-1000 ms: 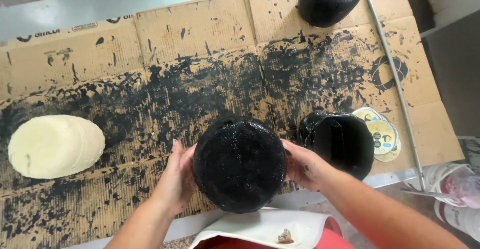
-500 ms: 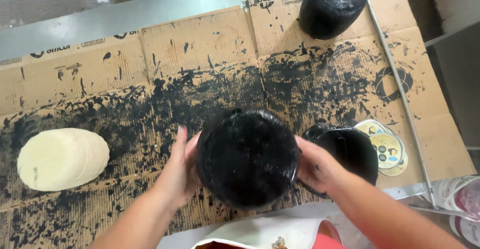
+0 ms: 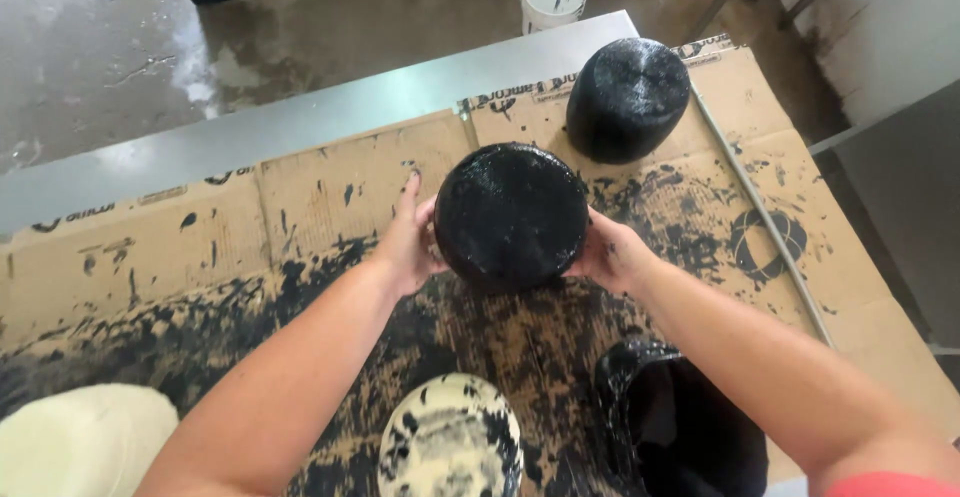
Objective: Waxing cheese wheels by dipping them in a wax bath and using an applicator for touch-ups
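Head view showed the person's left hand (image 3: 408, 242) and right hand (image 3: 608, 254) pressed flat against opposite sides of a glossy black round block (image 3: 511, 215), the grip spread wide and cupping it rather than pinching. The block sat squarely between the two hands, neither nearer than the other, its flat face turned up and its short axis roughly upright. I could not tell whether it was resting on the paint-smeared cardboard (image 3: 300, 197) covering the counter (image 3: 250, 132) or held just above it. It lay toward the far edge of the counter, near a second black block (image 3: 627, 97) at the far right corner. A pale round (image 3: 80, 452) sat at the near left corner.
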